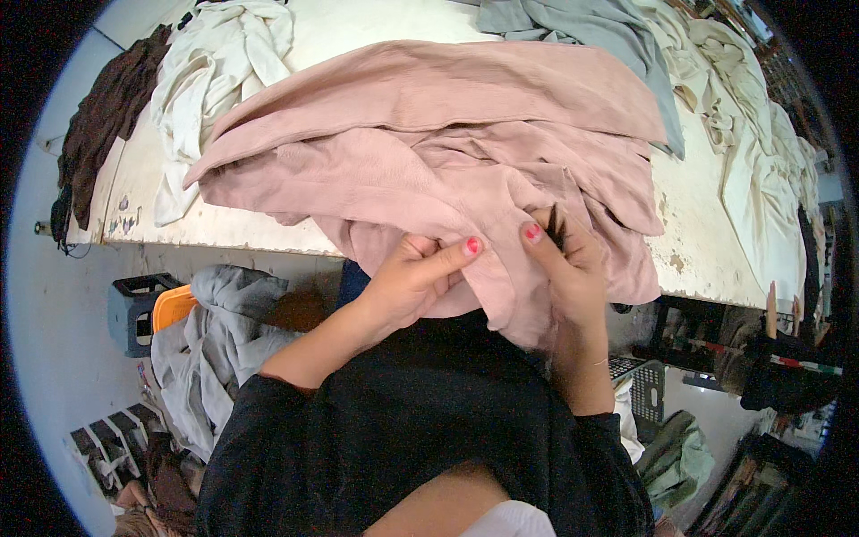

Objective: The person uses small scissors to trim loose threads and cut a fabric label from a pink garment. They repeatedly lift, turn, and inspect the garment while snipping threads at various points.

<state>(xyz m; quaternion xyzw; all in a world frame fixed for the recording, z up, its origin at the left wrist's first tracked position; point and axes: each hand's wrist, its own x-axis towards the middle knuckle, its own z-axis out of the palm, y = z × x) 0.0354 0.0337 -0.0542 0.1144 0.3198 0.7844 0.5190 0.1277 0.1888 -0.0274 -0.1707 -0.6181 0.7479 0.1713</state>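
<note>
A large dusty-pink cloth (358,170) lies in loose folds on the white table and hangs over its near edge toward me. My left hand (416,273) is closed on the cloth, its thumb on top and its fingers partly hidden under the fabric. Close by on the right, my right hand (573,264) also pinches the cloth, thumb uppermost. A small dark, pointed thing (556,225) shows between that thumb and the curled fingers; its kind is hidden. Between both hands a narrow flap of the pink cloth droops down.
White cloth (215,89) and dark brown cloth (112,112) hang at the table's left. Grey-blue fabric (591,36) and cream fabric (752,170) lie right. Below left, grey cloth (224,331) covers an orange thing (173,306). Another person's hand (771,311) shows far right.
</note>
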